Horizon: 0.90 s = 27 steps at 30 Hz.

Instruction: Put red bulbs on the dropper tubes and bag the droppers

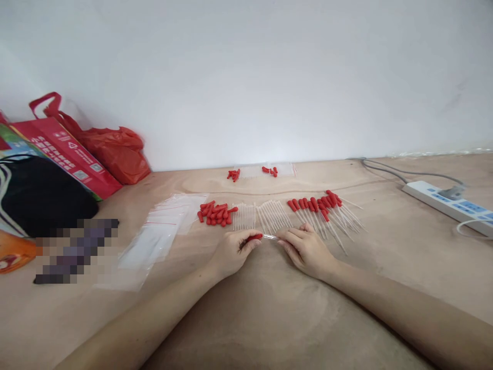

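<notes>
My left hand (235, 251) is closed around a red rubber dropper bulb (254, 237). From the right, my right hand (306, 250) pinches a clear glass dropper tube (270, 237), whose end meets the bulb's mouth; how deep it sits inside I cannot tell. Just beyond my left hand lies a pile of loose red bulbs (217, 213). Bare glass tubes (244, 217) lie side by side in the middle, with a second slanted row of tubes (274, 215) beside them. Past my right hand, several droppers with red bulbs fitted (321, 205) are fanned out.
Clear zip bags (154, 236) lie overlapped at left. Near the wall are bags (252, 170) with more tubes and red bulbs. A white power strip (450, 203) with cables sits at right. A red plastic bag (119, 151) and a black drawstring bag (46, 192) stand at far left.
</notes>
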Each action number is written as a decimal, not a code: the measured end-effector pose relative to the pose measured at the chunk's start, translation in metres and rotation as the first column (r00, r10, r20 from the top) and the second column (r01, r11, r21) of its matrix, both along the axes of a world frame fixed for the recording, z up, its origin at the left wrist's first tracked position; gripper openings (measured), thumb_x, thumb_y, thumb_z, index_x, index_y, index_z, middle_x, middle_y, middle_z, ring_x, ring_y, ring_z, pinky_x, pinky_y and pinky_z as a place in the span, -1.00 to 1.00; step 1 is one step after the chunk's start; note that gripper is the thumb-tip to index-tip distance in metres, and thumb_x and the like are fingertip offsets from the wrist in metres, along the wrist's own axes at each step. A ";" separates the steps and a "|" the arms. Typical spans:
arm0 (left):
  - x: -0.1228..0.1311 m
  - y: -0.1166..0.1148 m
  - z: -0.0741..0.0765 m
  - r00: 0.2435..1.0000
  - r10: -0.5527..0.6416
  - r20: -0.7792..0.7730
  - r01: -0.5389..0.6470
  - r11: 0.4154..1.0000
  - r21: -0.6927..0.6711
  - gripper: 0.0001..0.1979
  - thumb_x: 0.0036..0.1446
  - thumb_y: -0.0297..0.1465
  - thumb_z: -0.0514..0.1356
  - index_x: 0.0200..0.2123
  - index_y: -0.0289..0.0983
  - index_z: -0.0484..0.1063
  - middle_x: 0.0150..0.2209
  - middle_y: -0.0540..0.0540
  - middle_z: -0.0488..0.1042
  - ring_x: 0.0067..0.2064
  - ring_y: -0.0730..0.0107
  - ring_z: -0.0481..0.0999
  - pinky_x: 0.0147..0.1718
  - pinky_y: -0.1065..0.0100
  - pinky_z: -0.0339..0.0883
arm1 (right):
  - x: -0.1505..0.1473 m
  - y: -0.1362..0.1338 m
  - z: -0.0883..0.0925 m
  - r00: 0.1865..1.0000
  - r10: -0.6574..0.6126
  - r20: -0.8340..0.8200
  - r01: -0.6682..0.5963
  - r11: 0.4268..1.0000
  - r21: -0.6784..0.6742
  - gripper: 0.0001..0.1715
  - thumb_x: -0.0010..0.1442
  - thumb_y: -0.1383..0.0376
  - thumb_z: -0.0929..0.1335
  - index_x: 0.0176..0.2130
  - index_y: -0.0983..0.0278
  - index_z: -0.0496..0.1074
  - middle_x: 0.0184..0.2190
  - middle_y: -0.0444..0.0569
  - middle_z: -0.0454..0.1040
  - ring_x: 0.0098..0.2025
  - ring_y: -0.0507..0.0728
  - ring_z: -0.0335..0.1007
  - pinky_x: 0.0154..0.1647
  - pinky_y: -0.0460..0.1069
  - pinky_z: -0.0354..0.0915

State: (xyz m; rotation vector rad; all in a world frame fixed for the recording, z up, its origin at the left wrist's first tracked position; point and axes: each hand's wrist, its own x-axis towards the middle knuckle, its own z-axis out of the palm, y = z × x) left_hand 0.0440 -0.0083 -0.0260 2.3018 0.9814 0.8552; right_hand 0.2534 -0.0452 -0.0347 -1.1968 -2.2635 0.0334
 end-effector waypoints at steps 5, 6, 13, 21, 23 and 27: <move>0.001 -0.001 0.003 1.000 -0.014 0.007 0.014 1.000 0.021 -0.84 0.09 -0.42 0.10 -0.25 -0.26 0.42 -0.36 -0.01 0.51 -0.36 0.44 0.48 -0.36 0.44 0.33 | 0.000 0.000 0.000 1.000 -0.010 -0.003 0.010 0.999 0.033 -0.75 0.21 0.34 0.15 -0.22 0.28 0.37 -0.38 -0.06 0.48 -0.39 0.02 0.31 -0.29 -0.01 -0.05; 0.001 -0.001 0.003 1.000 -0.017 0.007 0.017 0.999 0.029 -0.85 0.10 -0.42 0.10 -0.26 -0.26 0.43 -0.36 -0.01 0.51 -0.37 0.44 0.48 -0.37 0.45 0.32 | 0.000 0.000 0.000 1.000 -0.003 0.004 0.003 0.999 0.042 -0.75 0.21 0.34 0.16 -0.22 0.28 0.37 -0.37 -0.06 0.48 -0.39 0.02 0.31 -0.29 -0.01 -0.06; 0.002 -0.005 0.007 0.999 -0.037 -0.018 0.038 0.995 0.090 -0.84 0.13 -0.41 0.06 -0.33 -0.28 0.43 -0.42 -0.02 0.50 -0.41 0.46 0.46 -0.41 0.47 0.29 | 0.002 0.001 0.002 0.998 0.052 0.034 -0.055 0.992 0.115 -0.75 0.20 0.34 0.17 -0.23 0.25 0.41 -0.42 -0.09 0.48 -0.43 0.00 0.29 -0.31 0.00 -0.09; 0.002 -0.009 0.005 0.992 -0.085 -0.092 0.104 0.969 0.222 -0.84 0.14 -0.40 0.05 -0.35 -0.26 0.42 -0.40 -0.04 0.50 -0.35 0.41 0.46 -0.31 0.39 0.27 | 0.005 0.002 0.004 0.985 0.066 0.162 -0.101 0.970 0.219 -0.72 0.16 0.41 0.16 -0.29 0.25 0.42 -0.55 -0.13 0.40 -0.48 0.00 0.24 -0.33 0.02 -0.13; 0.002 -0.009 0.002 0.990 -0.093 -0.103 0.119 0.951 0.285 -0.84 0.15 -0.39 0.04 -0.36 -0.26 0.41 -0.42 -0.03 0.50 -0.37 0.41 0.45 -0.31 0.37 0.25 | 0.004 0.001 0.003 0.982 0.059 0.178 -0.103 0.963 0.248 -0.71 0.16 0.43 0.15 -0.31 0.26 0.42 -0.59 -0.14 0.37 -0.50 0.00 0.22 -0.32 0.02 -0.13; 0.002 -0.008 -0.002 0.987 -0.089 -0.135 0.132 0.927 0.350 -0.84 0.16 -0.40 0.03 -0.37 -0.28 0.38 -0.44 -0.04 0.49 -0.40 0.42 0.42 -0.33 0.37 0.23 | 0.000 -0.001 0.004 0.984 0.067 0.165 -0.112 0.954 0.278 -0.72 0.15 0.42 0.15 -0.36 0.31 0.41 -0.62 -0.15 0.33 -0.55 -0.02 0.15 -0.33 0.02 -0.13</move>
